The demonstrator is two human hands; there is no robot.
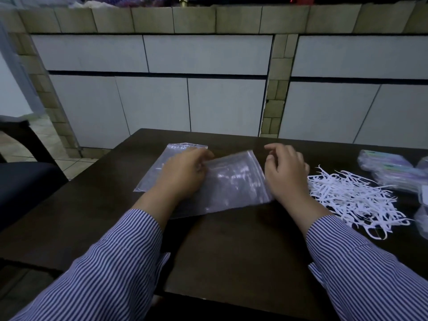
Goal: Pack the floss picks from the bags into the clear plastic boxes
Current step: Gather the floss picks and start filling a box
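The floss picks lay heaped on the tabletop, just right of the right hand, whose grip was open and empty. The left hand pressed on two empty zip bags. The clear plastic boxes sat beyond the heap, so the right hand was nearer.

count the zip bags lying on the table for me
2. One zip bag lies flat at the table's centre between the hands, under the left hand. A second zip bag lies behind and left of it, partly covered; more could be hidden beneath.
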